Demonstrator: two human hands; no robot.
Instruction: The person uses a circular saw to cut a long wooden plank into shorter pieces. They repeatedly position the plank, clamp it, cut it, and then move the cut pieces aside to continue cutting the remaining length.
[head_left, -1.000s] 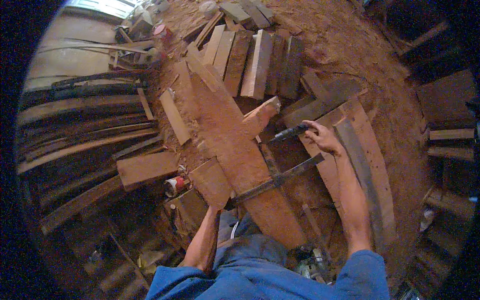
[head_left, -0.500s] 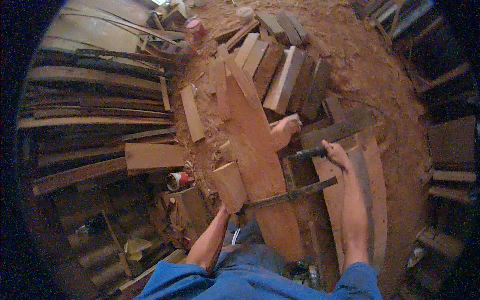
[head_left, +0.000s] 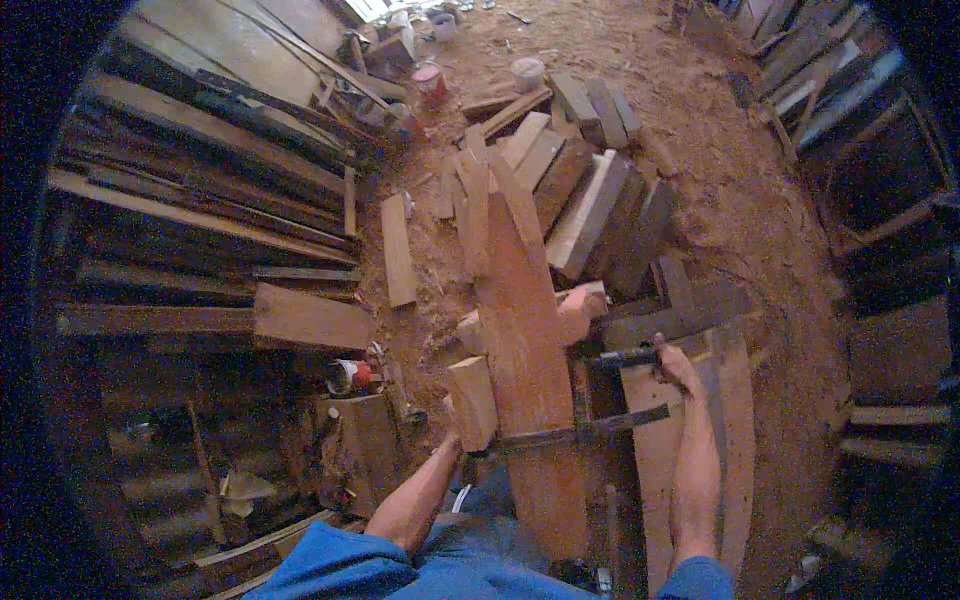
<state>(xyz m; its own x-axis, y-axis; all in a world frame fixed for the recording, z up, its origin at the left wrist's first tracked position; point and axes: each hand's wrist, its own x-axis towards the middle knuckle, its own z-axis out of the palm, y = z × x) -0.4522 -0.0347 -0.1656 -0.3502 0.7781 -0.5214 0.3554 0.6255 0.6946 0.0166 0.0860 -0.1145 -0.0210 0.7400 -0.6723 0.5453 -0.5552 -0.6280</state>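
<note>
My left hand (head_left: 453, 432), mostly hidden, is closed around the lower left side of a squared wooden block (head_left: 474, 400). The block stands tilted beside a long reddish plank (head_left: 525, 335) that runs away from me. To the right of the plank, my right hand (head_left: 676, 365) is wrapped round the end of a dark, rod-like tool (head_left: 625, 357), with its thumb up. What kind of tool it is does not show clearly. A dark flat bar (head_left: 590, 426) crosses the plank nearer to me. A pale, pinkish wood piece (head_left: 580, 312) juts from the plank's right edge.
Cut timber blocks (head_left: 590, 215) lie piled beyond the plank. Long boards (head_left: 210, 215) are stacked on the left, near a red and white can (head_left: 350, 377). Wide boards (head_left: 735, 440) lie under my right forearm. Sawdust covers the floor (head_left: 740, 190); a red bucket (head_left: 430, 82) stands far off.
The view has tipped up, so the scene sits lower in the picture. The block in my left hand stands more upright. My right hand keeps its grip on the dark tool.
</note>
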